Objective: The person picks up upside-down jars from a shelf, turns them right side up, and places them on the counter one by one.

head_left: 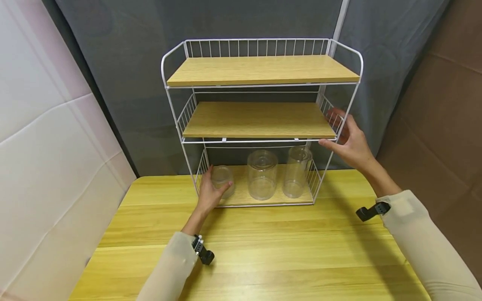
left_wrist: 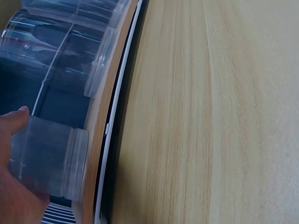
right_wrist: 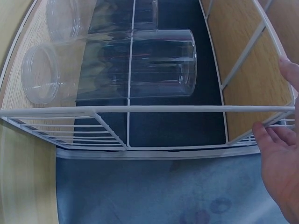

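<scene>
A small clear jar [head_left: 222, 177] stands at the left end of the bottom shelf. My left hand [head_left: 208, 190] grips it, thumb in front and fingers round its left side. In the left wrist view the jar's ridged end [left_wrist: 77, 163] is down at the board. My right hand [head_left: 352, 140] holds the right side of the white wire shelf rack [head_left: 263, 69] at the middle tier. Its thumb lies at the front corner, and the other fingers reach round the side wires. A wide clear jar [head_left: 262, 177] and a tall clear jar [head_left: 296, 175] stand to the right on the bottom shelf.
The rack has three wooden boards, including the middle board [head_left: 260, 119], with wire rails round the sides. It stands at the back of a wooden table [head_left: 263, 251]. Behind it hangs a grey curtain [head_left: 132, 83]; a brown panel [head_left: 444, 125] rises at the right.
</scene>
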Demonstrator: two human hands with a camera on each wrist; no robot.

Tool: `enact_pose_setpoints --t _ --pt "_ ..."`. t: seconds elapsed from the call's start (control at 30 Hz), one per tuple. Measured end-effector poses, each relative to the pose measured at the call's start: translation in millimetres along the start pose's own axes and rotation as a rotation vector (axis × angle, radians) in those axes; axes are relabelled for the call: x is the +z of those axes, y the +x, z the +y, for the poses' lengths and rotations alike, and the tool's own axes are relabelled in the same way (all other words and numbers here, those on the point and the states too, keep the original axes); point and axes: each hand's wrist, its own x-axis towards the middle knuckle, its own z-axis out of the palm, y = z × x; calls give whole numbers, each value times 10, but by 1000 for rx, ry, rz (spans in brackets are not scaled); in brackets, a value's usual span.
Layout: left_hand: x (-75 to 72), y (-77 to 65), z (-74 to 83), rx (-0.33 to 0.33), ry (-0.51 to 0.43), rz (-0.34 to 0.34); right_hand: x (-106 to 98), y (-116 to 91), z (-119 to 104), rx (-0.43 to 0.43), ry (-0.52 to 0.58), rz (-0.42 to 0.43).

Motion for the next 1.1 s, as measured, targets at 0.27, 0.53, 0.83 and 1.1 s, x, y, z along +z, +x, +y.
enact_pose_setpoints --t 0.27,0.53,0.83,1.1 --pt "-19 4 -13 5 5 -4 11 -4 -2 2 10 2" --pt "-44 -1 -34 -4 0 -20 21 -13 -9 -1 55 10" --pt "-93 -54 22 25 -14 -52 24 -65 -21 26 0 37" --pt "-99 -70 111 105 -19 -41 32 -132 -21 50 -69 48"
